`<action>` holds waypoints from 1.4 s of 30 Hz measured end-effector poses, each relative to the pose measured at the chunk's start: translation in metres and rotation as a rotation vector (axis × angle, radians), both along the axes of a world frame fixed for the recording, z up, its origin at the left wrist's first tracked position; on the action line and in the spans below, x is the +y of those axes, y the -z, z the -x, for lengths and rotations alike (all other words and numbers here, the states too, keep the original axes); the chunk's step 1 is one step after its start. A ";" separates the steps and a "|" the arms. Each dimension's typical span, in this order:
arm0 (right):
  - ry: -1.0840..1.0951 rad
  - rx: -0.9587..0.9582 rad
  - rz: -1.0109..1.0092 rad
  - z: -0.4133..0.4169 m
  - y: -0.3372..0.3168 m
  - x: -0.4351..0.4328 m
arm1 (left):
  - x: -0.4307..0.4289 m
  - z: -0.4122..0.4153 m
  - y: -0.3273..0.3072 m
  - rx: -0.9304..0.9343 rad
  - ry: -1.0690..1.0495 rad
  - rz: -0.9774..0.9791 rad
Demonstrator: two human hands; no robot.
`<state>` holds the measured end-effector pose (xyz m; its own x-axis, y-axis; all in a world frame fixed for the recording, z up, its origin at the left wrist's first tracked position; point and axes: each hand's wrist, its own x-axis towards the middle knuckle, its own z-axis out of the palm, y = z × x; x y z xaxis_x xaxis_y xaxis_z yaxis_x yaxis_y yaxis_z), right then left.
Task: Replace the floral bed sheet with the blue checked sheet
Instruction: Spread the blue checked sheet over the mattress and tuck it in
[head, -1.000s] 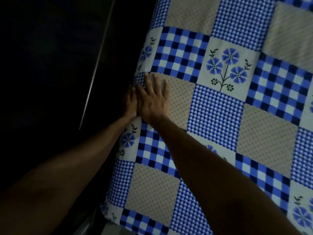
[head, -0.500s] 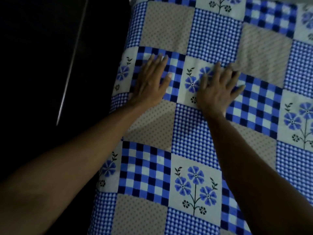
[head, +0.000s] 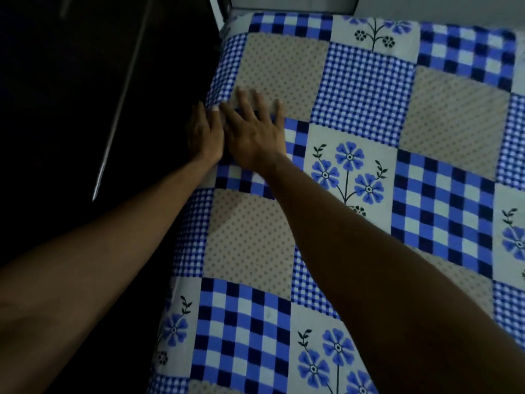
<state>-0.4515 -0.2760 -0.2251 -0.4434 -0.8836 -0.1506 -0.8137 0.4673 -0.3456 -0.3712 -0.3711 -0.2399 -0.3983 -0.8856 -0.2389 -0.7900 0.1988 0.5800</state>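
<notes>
The blue checked sheet (head: 363,89), a patchwork of blue checks, dotted beige squares and blue flower panels, lies spread flat over the bed. My right hand (head: 252,132) presses flat on it near the bed's left edge, fingers straight and spread. My left hand (head: 206,132) sits right beside it on the very edge of the mattress, its fingers reaching down over the side where the sheet turns under; their tips are partly hidden. No floral sheet is in view.
A dark gap and a dark panel with a thin bright metal strip (head: 119,109) run along the bed's left side. A pale wall or headboard (head: 292,4) borders the far end of the bed.
Both hands, spread apart on the sheet half a second ago, have come together at the left edge farther up the bed. The left hand now lies over the mattress side.
</notes>
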 end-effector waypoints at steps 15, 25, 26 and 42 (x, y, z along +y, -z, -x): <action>0.679 0.174 -0.026 0.173 0.006 0.081 | 0.029 0.150 0.001 -0.161 0.699 0.559; 0.350 0.213 0.016 0.132 0.005 -0.074 | -0.086 0.137 0.019 0.082 0.119 0.181; 0.332 0.214 0.005 0.128 0.005 -0.086 | -0.087 0.139 0.021 0.124 0.112 0.161; 0.372 0.263 0.268 0.181 -0.018 0.106 | -0.018 0.126 -0.025 0.106 0.180 0.664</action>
